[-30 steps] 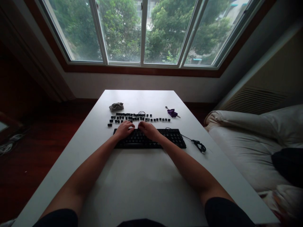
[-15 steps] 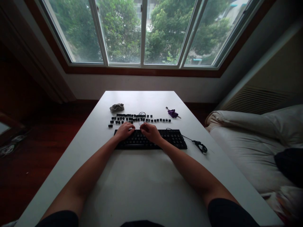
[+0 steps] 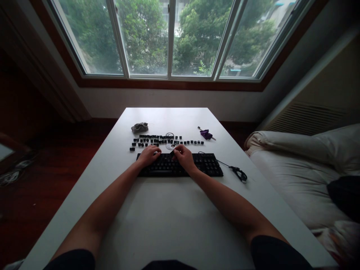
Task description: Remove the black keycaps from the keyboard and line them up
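Observation:
A black keyboard lies across the white table in front of me, with keys in place on much of it. My left hand rests on its upper left part, fingers stretched out and slightly curved over the far edge. My right hand is just above the keyboard's middle, thumb and fingers pinched on a small dark piece that looks like a keycap. Beyond the keyboard lie rows of loose black keycaps. A thin wire ring lies close to my right fingertips.
A crumpled grey cloth lies at the back left of the table. A brush with purple cloth lies at the back right. The keyboard's coiled cable is on the right. A couch stands beside the table.
My right hand has moved slightly to the right, and a dark piece now shows at its fingertips. My left hand stays on the keyboard.

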Action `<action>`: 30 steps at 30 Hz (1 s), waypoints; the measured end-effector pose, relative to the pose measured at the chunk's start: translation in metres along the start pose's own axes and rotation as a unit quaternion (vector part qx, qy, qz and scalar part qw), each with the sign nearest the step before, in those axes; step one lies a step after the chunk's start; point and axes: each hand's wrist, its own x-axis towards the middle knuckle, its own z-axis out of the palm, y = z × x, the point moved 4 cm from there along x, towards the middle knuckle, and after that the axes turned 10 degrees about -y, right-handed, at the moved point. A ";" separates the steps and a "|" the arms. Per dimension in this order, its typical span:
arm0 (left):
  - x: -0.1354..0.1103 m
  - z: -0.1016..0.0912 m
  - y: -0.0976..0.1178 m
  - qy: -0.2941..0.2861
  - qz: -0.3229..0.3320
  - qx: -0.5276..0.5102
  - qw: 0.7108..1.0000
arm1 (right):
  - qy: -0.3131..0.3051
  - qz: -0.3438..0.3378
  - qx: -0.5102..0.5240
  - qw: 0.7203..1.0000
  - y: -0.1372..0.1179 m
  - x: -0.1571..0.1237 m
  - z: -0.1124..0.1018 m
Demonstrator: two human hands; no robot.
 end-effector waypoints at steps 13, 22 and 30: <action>-0.005 -0.011 0.018 -0.006 0.087 -0.099 0.991 | 0.016 -0.043 0.041 0.998 0.001 -0.003 -0.001; -0.004 -0.008 0.017 -0.009 0.095 -0.090 0.991 | -0.005 -0.053 0.043 0.998 0.005 -0.004 0.004; -0.004 -0.004 0.017 -0.028 0.100 -0.048 0.993 | -0.039 -0.046 0.031 0.998 0.008 -0.002 0.006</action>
